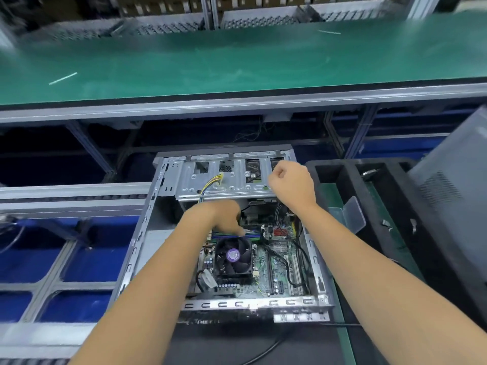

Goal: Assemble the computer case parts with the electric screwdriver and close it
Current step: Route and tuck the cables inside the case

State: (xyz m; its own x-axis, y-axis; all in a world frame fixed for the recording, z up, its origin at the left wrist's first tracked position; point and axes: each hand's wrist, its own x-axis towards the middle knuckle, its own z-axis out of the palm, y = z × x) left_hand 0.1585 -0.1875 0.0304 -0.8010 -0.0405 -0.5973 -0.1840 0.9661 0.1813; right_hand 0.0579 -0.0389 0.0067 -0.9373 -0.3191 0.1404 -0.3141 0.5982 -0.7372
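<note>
Computer case (pixel 147 233): lies open on its side at the near edge of the workstation, interior facing up.
Drive cage (pixel 210 180): spans the far end of the case; yellow-and-black power cable (pixel 210 184) draped over its front.
Motherboard (pixel 266 262): flat on the case floor, black CPU fan (pixel 233 255) with purple hub on its left half.
Left hand (pixel 224 217): reaches down into the case just beyond the fan, below the drive cage; fingers hidden, so grip cannot be told.
Right hand (pixel 290 180): hovers over the far right corner of the case, fingers curled into a fist; nothing seen in it.
Black foam tray (pixel 369 206): just right of the case, with a clear plastic piece (pixel 353 214) leaning in it.
Grey side panel (pixel 453 193): tilted at the right edge.
Green conveyor belt (pixel 237 61): runs across beyond the case.
Electric screwdriver: not seen.
</note>
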